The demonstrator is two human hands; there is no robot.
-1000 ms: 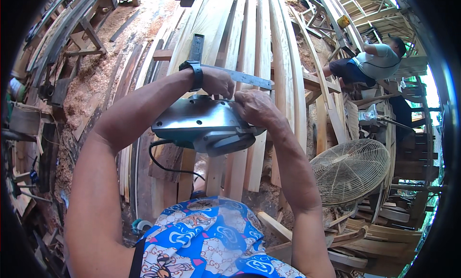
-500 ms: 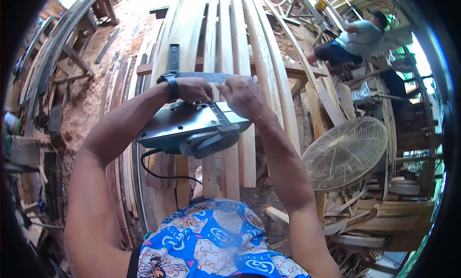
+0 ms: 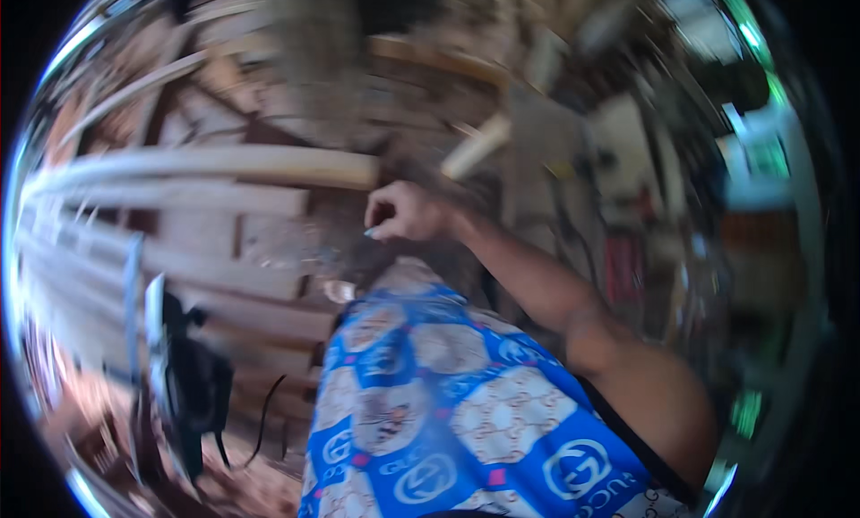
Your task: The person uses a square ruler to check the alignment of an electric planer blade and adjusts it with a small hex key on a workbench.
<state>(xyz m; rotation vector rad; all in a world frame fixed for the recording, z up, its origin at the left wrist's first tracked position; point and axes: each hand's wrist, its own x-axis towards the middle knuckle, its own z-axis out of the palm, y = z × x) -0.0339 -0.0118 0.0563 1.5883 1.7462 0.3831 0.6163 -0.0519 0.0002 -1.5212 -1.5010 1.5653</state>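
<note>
My right hand [image 3: 408, 212] is in the middle of the view, in front of my blue patterned shirt. Its fingers are curled into a pinch, and a tiny pale-blue spot shows at the fingertips, too small to name. Just beyond the fingers is the cut end of a long pale board [image 3: 269, 166]. At the lower left an electric hand planer [image 3: 193, 384] rests on the boards, apart from the hand, its black cord [image 3: 267, 419] trailing off. My left hand is out of view.
Several long boards [image 3: 242, 272] run off to the left. A short wood offcut [image 3: 477, 146] lies beyond my right wrist. At the right is a blurred jumble of timber and a red object [image 3: 624, 265]. Motion smears much of the scene.
My view has swung to the right, so the boards and planer now sit at left. Both hands have come off the planer; the left has gone out of view.
</note>
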